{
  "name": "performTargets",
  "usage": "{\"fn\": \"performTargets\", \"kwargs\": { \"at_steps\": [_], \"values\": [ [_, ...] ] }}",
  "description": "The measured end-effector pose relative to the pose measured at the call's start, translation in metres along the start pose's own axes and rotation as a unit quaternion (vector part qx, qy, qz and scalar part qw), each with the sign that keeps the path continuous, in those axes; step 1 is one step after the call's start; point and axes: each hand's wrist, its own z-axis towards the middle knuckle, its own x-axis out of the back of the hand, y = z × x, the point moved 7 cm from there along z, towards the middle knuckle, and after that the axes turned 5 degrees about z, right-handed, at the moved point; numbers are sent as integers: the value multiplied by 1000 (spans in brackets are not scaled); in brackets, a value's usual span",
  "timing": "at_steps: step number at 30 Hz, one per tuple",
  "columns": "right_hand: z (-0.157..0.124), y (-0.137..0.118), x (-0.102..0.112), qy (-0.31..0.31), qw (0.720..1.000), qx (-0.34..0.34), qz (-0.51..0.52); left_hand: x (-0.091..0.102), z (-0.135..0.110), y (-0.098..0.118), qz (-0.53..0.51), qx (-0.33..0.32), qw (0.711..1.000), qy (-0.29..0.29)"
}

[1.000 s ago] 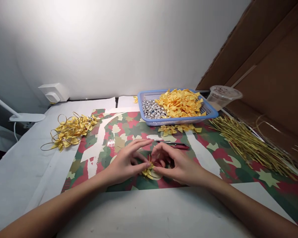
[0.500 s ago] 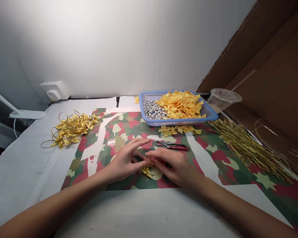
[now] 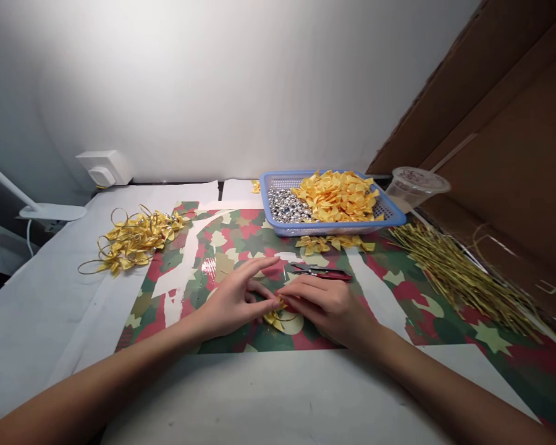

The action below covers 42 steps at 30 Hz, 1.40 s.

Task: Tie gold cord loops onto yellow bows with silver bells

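Note:
A small yellow satin ribbon bow (image 3: 273, 319) with a thin gold wire loop lies low on the camouflage-printed mat (image 3: 241, 247). My left hand (image 3: 234, 301) comes in from the left and pinches the bow's upper edge between thumb and fingers. My right hand (image 3: 327, 311) lies flatter, its fingertips closed on the same bow from the right. Just beyond my right fingers rests a small pair of red-handled snips (image 3: 323, 272). The hands hide part of the bow and wire.
A blue plastic basket (image 3: 333, 229) holds loose yellow bows and silver beads. More bows lie along its front. Wired bows sit at the left, gold-wrapped stems at the right. A clear plastic cup stands near cardboard (image 3: 491, 123).
My hands have gone from arched around the bow to lower and flatter, with the right hand's fingers now pointing left. The view has shifted slightly.

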Motion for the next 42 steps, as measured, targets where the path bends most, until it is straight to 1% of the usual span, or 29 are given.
{"fn": "performTargets", "kwargs": {
  "at_steps": [4,7,11,14,16,17,18,20,21,22,24,27,29,31,33,35,36,38,40,42],
  "values": [
    [-2,3,0,3,1000,-12,-2,-2,-2,7,10,-48,999,5],
    [-3,5,0,2,1000,-21,-3,-1,-6,19,53,-101,993,31],
    [-3,4,-1,-4,1000,-26,-4,2,-9,33,146,-178,971,60],
    [-1,1,0,4,1000,-18,-2,6,-9,34,228,-219,945,82],
    [0,-1,1,9,1000,-11,-2,7,-9,34,296,-250,917,92],
    [1,-2,1,10,1000,-9,-3,7,-10,36,338,-273,896,94],
    [1,-2,1,9,1000,-9,-4,5,-12,38,382,-302,868,93],
    [0,-1,0,4,1000,-12,-7,0,-17,43,466,-365,802,84],
    [0,-1,-1,1,1000,-14,-8,-3,-20,45,500,-390,769,79],
    [-1,0,-1,-1,1000,-16,-9,-6,-22,48,526,-407,743,73],
    [-1,0,-2,-2,1000,-12,-12,-8,-25,53,558,-424,710,66],
    [-1,-1,-3,-7,1000,-5,-16,-12,-27,60,581,-440,682,63],
    [0,-2,-4,-12,1000,-6,-8,-14,-30,64,585,-458,667,60],
    [1,-2,-1,-4,999,-22,22,-16,-33,66,584,-472,659,46],
    [2,-1,5,17,995,-59,75,-18,-34,66,584,-471,661,24],
    [3,-2,10,33,988,-85,127,-17,-33,65,585,-457,670,12],
    [3,-3,11,28,984,-90,149,-17,-33,65,587,-450,673,9],
    [5,-6,8,-10,980,-91,178,-16,-33,65,588,-447,674,8],
    [5,-9,2,-56,977,-94,182,-16,-34,66,589,-453,670,13],
    [4,-9,-3,-81,978,-93,167,-16,-34,67,583,-459,670,21]
  ]
}}
